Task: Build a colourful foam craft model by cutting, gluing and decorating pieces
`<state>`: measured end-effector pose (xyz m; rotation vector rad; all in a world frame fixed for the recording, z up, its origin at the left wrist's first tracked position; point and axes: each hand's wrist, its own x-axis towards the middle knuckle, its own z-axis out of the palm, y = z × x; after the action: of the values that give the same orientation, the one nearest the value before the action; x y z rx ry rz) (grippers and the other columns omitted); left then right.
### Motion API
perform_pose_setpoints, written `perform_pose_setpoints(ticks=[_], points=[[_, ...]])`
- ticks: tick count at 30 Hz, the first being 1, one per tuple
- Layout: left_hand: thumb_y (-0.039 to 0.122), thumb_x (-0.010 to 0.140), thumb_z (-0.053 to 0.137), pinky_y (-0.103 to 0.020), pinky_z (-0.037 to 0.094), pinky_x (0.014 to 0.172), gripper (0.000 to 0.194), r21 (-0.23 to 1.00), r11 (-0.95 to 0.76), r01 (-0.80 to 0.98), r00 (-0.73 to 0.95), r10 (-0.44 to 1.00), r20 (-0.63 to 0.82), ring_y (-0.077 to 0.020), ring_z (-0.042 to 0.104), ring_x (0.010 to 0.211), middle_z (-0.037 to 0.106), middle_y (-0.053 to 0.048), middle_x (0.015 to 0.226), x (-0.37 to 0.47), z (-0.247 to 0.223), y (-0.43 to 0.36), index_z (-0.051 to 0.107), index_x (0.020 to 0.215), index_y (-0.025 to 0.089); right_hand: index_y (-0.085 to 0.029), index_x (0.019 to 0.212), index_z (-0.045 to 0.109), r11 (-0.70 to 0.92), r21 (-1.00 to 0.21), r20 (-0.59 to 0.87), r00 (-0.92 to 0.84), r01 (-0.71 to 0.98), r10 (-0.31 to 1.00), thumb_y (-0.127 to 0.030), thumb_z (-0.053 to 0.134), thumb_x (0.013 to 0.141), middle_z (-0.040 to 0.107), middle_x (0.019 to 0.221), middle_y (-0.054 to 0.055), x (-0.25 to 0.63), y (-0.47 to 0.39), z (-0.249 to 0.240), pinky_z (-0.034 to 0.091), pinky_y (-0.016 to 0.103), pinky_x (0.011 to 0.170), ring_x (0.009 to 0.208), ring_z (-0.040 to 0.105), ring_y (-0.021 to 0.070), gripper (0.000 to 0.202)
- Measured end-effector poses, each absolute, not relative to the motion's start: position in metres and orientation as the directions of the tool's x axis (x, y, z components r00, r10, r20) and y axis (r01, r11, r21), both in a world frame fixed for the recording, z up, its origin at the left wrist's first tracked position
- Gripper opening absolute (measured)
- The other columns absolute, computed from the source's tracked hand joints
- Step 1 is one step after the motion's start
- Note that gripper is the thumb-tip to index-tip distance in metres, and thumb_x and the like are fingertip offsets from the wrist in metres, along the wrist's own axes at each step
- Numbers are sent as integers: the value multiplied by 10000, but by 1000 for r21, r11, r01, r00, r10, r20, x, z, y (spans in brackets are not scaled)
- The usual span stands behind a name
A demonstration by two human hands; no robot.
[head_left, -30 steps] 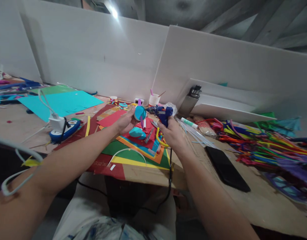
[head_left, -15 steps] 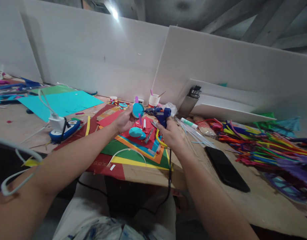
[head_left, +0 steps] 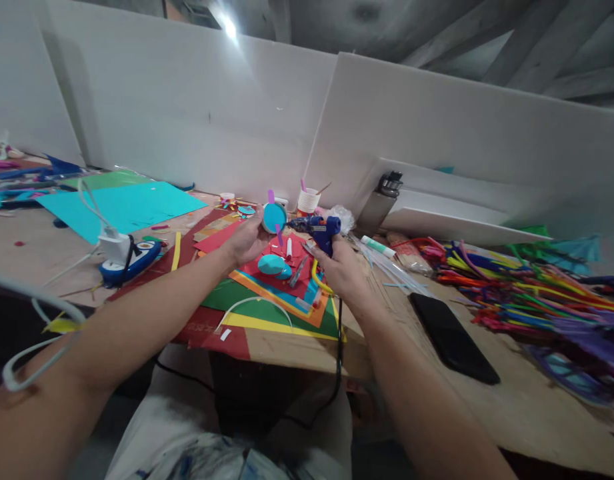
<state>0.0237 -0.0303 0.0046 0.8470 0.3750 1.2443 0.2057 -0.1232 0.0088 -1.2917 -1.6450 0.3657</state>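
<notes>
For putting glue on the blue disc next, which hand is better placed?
The right hand, likely: it holds the glue gun, nozzle pointing toward the blue disc, which the left hand holds.

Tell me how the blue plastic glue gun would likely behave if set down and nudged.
The blue pistol-shaped plastic glue gun should feel stiff, its body looking hard and moulded. Its barrel juts forward of the handle, so it would probably tip sideways. The black cord hanging below the right hand might tug it.

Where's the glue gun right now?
Head view, just right of centre: the blue glue gun is in the right hand, its nozzle facing the round blue piece in the left hand.
</notes>
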Motion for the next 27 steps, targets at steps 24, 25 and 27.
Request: perform_pose_setpoints(ticks=[24, 25, 27], points=[[492, 1009, 190, -272, 510, 617, 625, 843, 217, -493, 517, 852, 83, -171, 659, 624, 707, -80, 703, 26, 6, -46, 683, 867, 134, -175, 1262, 578, 507, -654, 598, -26, 562, 801, -379, 531, 877, 697, 1130, 123, 193, -125, 5, 480, 431, 922, 1007, 632, 285, 438], [499, 1006, 206, -269, 509, 618, 619, 839, 222, -498, 520, 850, 83, -168, 656, 617, 702, -77, 691, 26, 6, -46, 677, 838, 135, -177, 1272, 573, 507, -655, 600, -23, 560, 800, -385, 529, 882, 700, 1125, 119, 193, -125, 5, 478, 431, 929, 1015, 631, 284, 444], [514, 1000, 238, -264, 511, 626, 607, 830, 228, -509, 530, 843, 93, -162, 654, 619, 700, -74, 683, 26, 5, -45, 667, 799, 136, -183, 1280, 571, 512, -656, 606, -16, 554, 795, -393, 527, 888, 702, 1123, 112, 194, -124, 4, 471, 429, 943, 1031, 629, 282, 446]])
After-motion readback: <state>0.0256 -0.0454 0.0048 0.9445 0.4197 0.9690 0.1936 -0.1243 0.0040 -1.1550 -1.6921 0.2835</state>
